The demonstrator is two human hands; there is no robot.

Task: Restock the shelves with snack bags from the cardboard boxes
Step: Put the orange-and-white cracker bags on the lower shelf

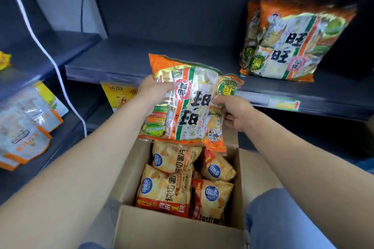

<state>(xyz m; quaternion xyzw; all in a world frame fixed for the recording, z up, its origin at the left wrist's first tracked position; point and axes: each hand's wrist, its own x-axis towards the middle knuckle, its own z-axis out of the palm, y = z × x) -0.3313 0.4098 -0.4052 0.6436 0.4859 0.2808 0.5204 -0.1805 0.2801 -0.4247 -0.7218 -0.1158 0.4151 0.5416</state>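
Item 1. Cardboard box (178,230): open at the top, directly below me, its flaps turned outward. All other positions are given from this box.

Item 2. Orange rice-cracker bag (192,105): held in the air above the far end of the box, printed face toward me, lettering upside down, tilted slightly. It touches neither box nor shelf.

Item 3. My left hand (155,89): above the box's far left corner, fingers curled round the bag's upper left edge.

Item 4. My right hand (236,111): above the box's far right corner, pinching the bag's right edge between thumb and fingers.

Item 5. Potato-chip bags (166,192): at least four, yellow and red with round blue badges, lying packed together inside the box.

Item 6. Dark shelf (125,60): beyond the box and higher, its front edge just behind the held bag.

Item 7. Two matching rice-cracker bags (289,42): upright on that shelf, beyond and to the right of the box, one behind the other.

Item 8. Price label (283,103): on the shelf's front edge, beyond the box to the right.

Item 9. Yellow bag (119,95): beyond the box to the left, under the shelf, partly hidden by my left arm.

Item 10. Orange-trimmed pouches (26,123): well left of the box, on a side shelf.

Item 11. White cable (60,79): hanging between pouches and box.

Item 12. My knee in blue denim (283,220): just right of the box.
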